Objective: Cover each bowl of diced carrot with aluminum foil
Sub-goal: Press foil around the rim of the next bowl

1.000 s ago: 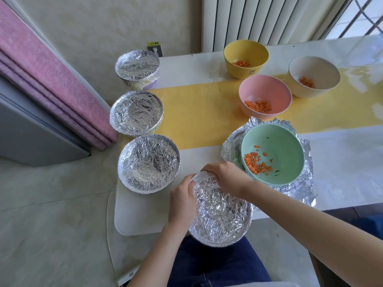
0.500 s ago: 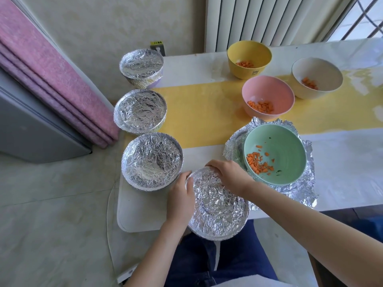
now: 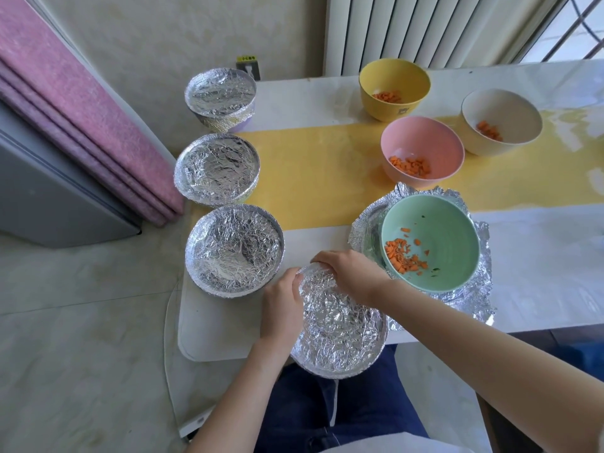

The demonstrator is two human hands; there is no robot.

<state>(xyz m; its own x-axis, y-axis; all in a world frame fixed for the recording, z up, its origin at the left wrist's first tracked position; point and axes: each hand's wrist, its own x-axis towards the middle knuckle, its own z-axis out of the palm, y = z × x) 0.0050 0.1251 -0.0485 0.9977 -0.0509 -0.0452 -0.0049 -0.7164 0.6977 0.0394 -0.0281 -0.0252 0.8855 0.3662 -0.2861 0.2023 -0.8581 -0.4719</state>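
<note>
Right at the table's near edge, a round bowl capped in crinkled foil [image 3: 340,325] juts past the rim, the left hand [image 3: 282,305] and right hand [image 3: 351,273] pressing curled fingers onto its far rim. Three more foil-capped bowls [image 3: 233,250] line the left; a smooth green bowl [image 3: 431,243] of diced carrot sits on a loose foil sheet [image 3: 474,295] just right.

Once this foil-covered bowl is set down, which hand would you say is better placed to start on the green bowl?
Probably the right hand. It is already beside the green bowl, which sits on a foil sheet to its right. The left hand is on the far side of the held covered bowl.
</note>
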